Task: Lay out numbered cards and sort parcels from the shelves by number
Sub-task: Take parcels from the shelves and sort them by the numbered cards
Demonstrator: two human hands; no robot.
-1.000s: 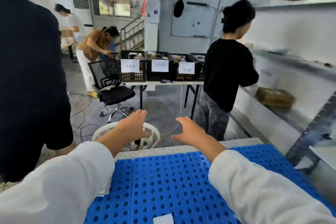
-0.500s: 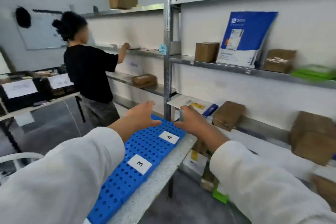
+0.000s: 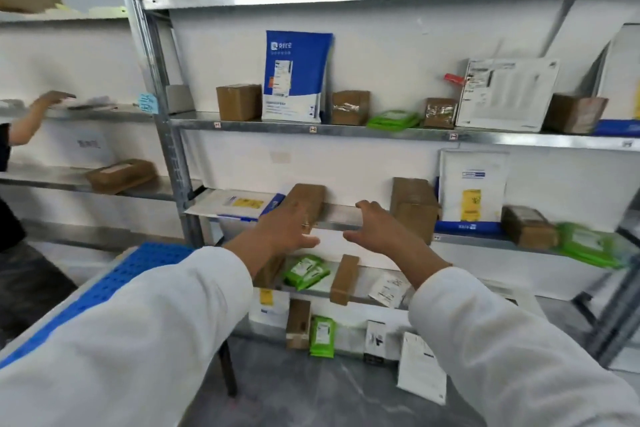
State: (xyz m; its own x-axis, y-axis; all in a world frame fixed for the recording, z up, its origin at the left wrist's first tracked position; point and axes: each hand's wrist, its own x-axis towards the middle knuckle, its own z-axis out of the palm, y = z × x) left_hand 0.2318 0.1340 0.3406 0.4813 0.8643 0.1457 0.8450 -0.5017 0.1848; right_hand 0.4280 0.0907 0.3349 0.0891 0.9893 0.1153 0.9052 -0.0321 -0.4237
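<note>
I face a metal shelf rack (image 3: 346,131) full of parcels. My left hand (image 3: 289,230) is stretched out with relaxed fingers, right in front of a narrow brown box (image 3: 311,196) on the third shelf; contact cannot be told. My right hand (image 3: 377,230) hovers open beside it, empty, left of a bigger brown box (image 3: 412,206). A flat white envelope (image 3: 235,203) lies left of the narrow box. The blue perforated mat (image 3: 114,282) on the sorting table shows at lower left; no numbered card is in view.
The upper shelf carries a blue-and-white bag (image 3: 294,80), small brown boxes and a green pack (image 3: 393,120). Lower shelves hold green packs (image 3: 306,272), boxes and white envelopes. Another person's arm (image 3: 31,116) reaches onto the neighbouring shelf at far left. A steel upright (image 3: 162,135) stands between.
My view has swung right from the room and the table with cards 3 and 4 to the shelf rack. Both hands have come forward near the third shelf's boxes.
</note>
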